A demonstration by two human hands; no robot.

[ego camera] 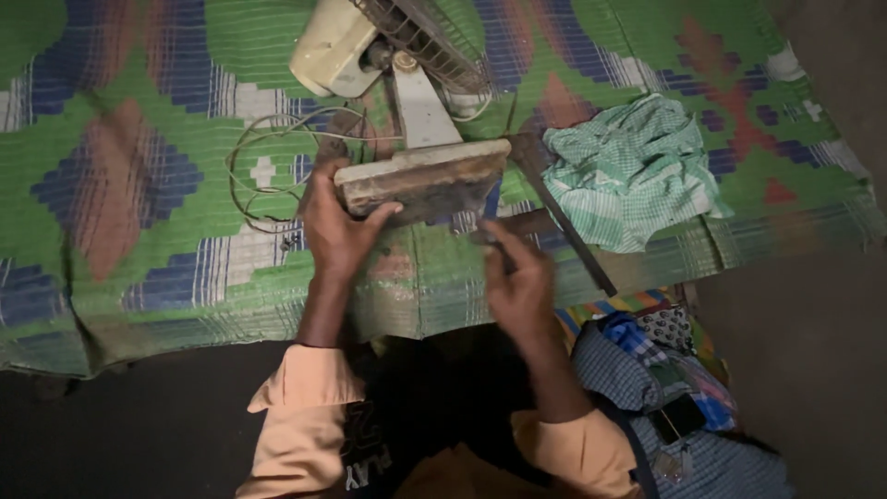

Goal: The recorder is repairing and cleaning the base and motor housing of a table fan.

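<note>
With the left hand (337, 226) clamping the cream table fan's worn rectangular base (423, 180) on the green woven mat (139, 139) and the right hand (517, 282) pinching a thin dark tool (492, 242) beside it, a slip risked toppling the fan.

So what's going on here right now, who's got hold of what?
A person is working on a small table fan lying on a green patterned mat. The left hand grips the edge of the fan's flat base, tipping it up. The right hand holds a thin tool just below the base. A loose cord lies beside the fan, and a green checked cloth sits to the right.
</note>
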